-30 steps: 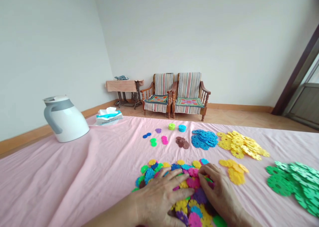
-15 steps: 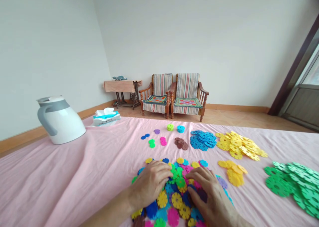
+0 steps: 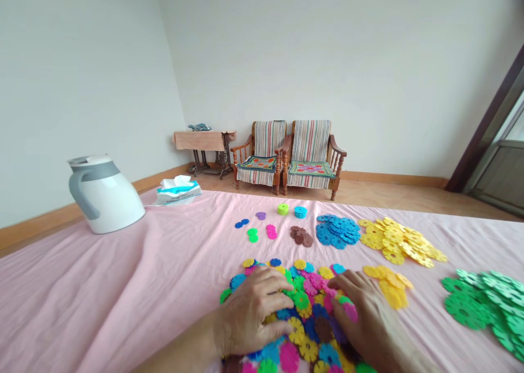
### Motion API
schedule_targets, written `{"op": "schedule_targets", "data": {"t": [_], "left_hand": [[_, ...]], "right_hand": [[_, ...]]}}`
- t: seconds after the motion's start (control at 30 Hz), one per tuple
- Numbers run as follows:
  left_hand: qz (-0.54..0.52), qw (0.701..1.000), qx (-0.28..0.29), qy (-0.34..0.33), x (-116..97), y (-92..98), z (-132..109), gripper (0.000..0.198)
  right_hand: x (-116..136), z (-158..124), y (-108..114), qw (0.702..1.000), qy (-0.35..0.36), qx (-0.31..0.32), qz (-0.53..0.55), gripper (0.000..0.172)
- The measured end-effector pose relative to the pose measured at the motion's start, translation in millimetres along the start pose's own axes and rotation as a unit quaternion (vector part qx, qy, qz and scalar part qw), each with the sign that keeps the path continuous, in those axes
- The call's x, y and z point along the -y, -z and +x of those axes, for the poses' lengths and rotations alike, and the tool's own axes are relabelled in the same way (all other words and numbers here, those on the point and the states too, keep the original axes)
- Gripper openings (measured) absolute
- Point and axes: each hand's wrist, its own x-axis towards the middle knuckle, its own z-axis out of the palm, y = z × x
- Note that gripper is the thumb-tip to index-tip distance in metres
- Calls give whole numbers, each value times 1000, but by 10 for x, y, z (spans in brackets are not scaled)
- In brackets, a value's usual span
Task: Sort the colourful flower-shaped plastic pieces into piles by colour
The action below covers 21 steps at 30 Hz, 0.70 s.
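A mixed heap of small plastic snowflake discs (image 3: 308, 349) in yellow, pink, green, blue and purple lies in front of me. My left hand (image 3: 257, 307) rests on the heap's left part, palm down, with its fingers curved and apart. At the right side of the heap, my right hand (image 3: 364, 310) touches the discs with thumb and fingers parted. A pink disc (image 3: 350, 311) and a bit of green show in the gap between its thumb and forefinger. What lies under both palms is hidden.
Beyond the heap are sorted piles: blue discs (image 3: 338, 232), yellow discs (image 3: 399, 239), orange-yellow discs (image 3: 391, 288), green discs (image 3: 470, 310) and brown discs (image 3: 302, 235). A white jug (image 3: 110, 201) and a tissue box (image 3: 179, 191) stand left on the pink cloth (image 3: 102, 286).
My right hand has shifted right, away from my left hand, uncovering pink discs. My left hand has moved slightly right and nearer to me over the heap. The view has turned slightly left.
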Motion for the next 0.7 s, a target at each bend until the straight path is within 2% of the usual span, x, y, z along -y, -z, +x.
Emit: {"op": "schedule_targets", "data": {"t": [0.1, 0.2, 0.47, 0.7], "left_hand": [[-4, 1000, 19, -17, -27, -15, 3, 29], [-3, 1000, 28, -9, -46, -20, 12, 24], [-13, 1000, 24, -5, -88, 23, 38, 19], [-7, 999, 32, 0, -101, 34, 48, 19]], "right_hand": [[-144, 28, -60, 999, -30, -22, -18, 19], [-204, 69, -89, 998, -38, -29, -26, 28], [-143, 179, -95, 998, -32, 25, -47, 33], [-83, 203, -58, 999, -15, 50, -12, 25]]}}
